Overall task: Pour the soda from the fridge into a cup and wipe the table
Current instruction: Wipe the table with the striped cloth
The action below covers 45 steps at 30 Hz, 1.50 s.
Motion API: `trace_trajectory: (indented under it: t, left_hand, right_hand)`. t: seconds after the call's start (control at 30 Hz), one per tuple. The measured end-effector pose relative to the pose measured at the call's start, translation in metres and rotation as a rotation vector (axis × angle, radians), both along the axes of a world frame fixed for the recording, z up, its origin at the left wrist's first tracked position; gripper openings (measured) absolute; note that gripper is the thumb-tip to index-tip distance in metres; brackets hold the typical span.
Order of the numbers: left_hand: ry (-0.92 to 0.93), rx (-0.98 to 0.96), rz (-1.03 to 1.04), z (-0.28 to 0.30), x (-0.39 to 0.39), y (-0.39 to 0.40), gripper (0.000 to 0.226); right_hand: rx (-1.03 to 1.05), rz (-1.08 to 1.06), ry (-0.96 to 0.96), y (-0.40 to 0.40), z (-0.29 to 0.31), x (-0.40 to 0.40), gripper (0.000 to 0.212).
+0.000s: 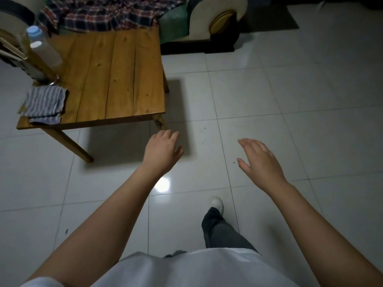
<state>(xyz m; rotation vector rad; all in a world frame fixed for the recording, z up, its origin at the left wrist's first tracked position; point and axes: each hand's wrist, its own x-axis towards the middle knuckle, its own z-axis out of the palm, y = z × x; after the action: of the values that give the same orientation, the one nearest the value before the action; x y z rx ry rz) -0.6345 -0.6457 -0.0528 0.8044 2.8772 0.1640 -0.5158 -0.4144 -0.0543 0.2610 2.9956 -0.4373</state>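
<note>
Both arms are stretched out over the white tiled floor (290, 100) in the middle of the frame, nothing in either hand. The left hand (162, 151) is just below the near right corner of the wooden table (116, 79), fingers loosely curled downward, not gripping anything and not touching the table. The right hand (262, 160) sits to the right of it, well apart, palm down with the fingers spread and relaxed. The table takes up the upper left of the frame. On its near left corner there's a folded grey striped cloth (44, 105), partly hanging past the edge. Behind the cloth, along the left edge of the table, there's a clear plastic bottle (44, 47) with a pale blue cap, looks tilted from this wide angle, with some clutter beside it that I can't really make out, including a small metal thing (54, 81) at its base. No cup or soda that I can pick out. Top of the frame has a plaid fabric (107, 14) draped over a sofa, and the sofa's cream and green armrest (217, 19) is just right of the table. At the bottom centre you can see a white shirt (196, 270), a dark trouser leg and a white shoe (217, 203) stepping forward.
</note>
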Motion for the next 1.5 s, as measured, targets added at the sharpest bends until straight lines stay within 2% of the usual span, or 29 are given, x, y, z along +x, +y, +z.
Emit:
trace_trajectory:
  t: [0.2, 0.43, 0.63, 0.83, 1.17, 1.5]
  left_hand:
    - [-0.002, 0.04, 0.076, 0.011, -0.063, 0.078, 0.05]
    - [-0.028, 0.05, 0.12, 0.01, -0.129, 0.132, 0.048]
    - [-0.016, 0.048, 0.15, 0.003, -0.207, 0.151, 0.05]
    - [-0.029, 0.035, 0.162, -0.006, -0.312, 0.173, 0.05]
    - [-0.01, 0.021, 0.157, 0.006, -0.467, 0.201, 0.048]
    - [-0.03, -0.007, 0.312, 0.0, -0.574, 0.208, 0.048]
  right_hand:
    - [0.006, 0.062, -0.007, 0.077, 0.01, -0.076, 0.051]
    - [0.018, 0.087, -0.016, 0.135, 0.014, -0.149, 0.051]
    - [0.036, 0.11, -0.029, 0.165, 0.007, -0.227, 0.052]
    - [0.035, 0.109, -0.017, 0.19, 0.007, -0.339, 0.052]
    - [-0.005, 0.082, 0.028, 0.213, 0.024, -0.5, 0.051]
    - [-0.063, 0.224, 0.025, 0.237, 0.012, -0.648, 0.052]
